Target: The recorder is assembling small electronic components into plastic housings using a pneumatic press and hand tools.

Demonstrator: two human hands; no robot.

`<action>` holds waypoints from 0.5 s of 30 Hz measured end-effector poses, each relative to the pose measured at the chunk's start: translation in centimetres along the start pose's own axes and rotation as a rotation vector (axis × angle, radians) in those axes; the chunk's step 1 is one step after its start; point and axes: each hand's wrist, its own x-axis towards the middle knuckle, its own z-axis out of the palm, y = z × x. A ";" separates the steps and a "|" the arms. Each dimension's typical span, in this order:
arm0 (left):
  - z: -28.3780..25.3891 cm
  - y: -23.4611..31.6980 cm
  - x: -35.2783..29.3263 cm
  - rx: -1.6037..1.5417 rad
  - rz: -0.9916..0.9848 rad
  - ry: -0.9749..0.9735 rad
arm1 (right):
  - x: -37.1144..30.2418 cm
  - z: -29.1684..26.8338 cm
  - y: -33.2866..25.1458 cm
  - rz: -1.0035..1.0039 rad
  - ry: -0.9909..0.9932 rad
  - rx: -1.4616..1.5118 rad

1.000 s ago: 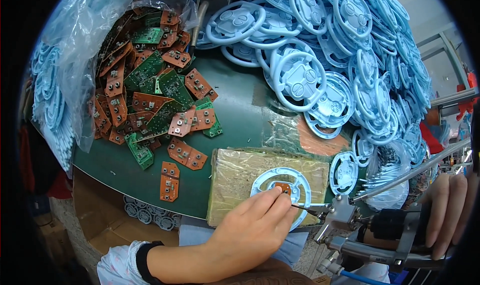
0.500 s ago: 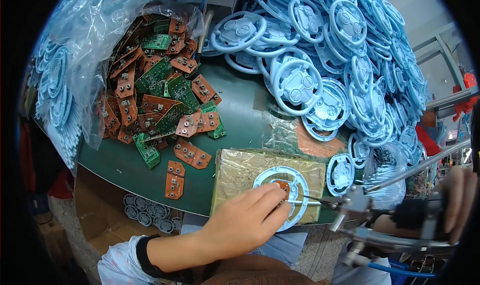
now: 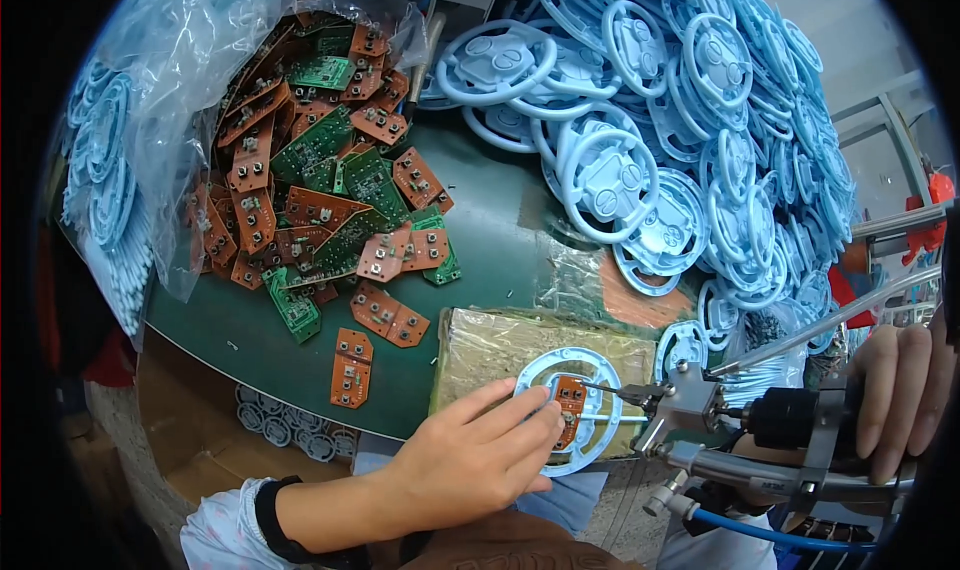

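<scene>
A light-blue toy steering wheel [image 3: 597, 452] lies on a tape-wrapped block [image 3: 470, 342], with an orange circuit board [image 3: 570, 398] set in its middle. My left hand [image 3: 490, 440] holds the wheel from the left, its fingertips on the wheel and the board's left edge. From the right, an electric screwdriver [image 3: 785, 417] on a metal arm points at the wheel, its slim bit reaching the board's upper end. Curled over the screwdriver's rear is my right hand [image 3: 905, 395], partly hidden behind the clamp and at the picture's edge.
Orange and green circuit boards [image 3: 330, 195] are heaped at the left beside a clear plastic bag [image 3: 190, 100]. More blue steering wheels [image 3: 610, 185] pile high at the back right. One loose board [image 3: 351, 368] lies left of the block. An open cardboard box [image 3: 190, 410] stands below.
The left fingers have drawn back leftward, baring more of the board. The screwdriver and right hand have shifted, and the bit is now over the board's upper end. The view has moved slightly.
</scene>
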 end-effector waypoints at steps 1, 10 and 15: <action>0.1 0.0 0.0 -0.002 -0.002 0.000 | 0.2 0.8 0.7 -0.023 0.040 0.019; -0.2 0.1 0.1 -0.005 -0.056 0.002 | 0.8 1.8 2.2 0.020 0.045 0.023; -0.1 0.0 0.6 -0.064 -0.026 0.026 | 0.8 0.8 0.7 0.039 -0.133 0.004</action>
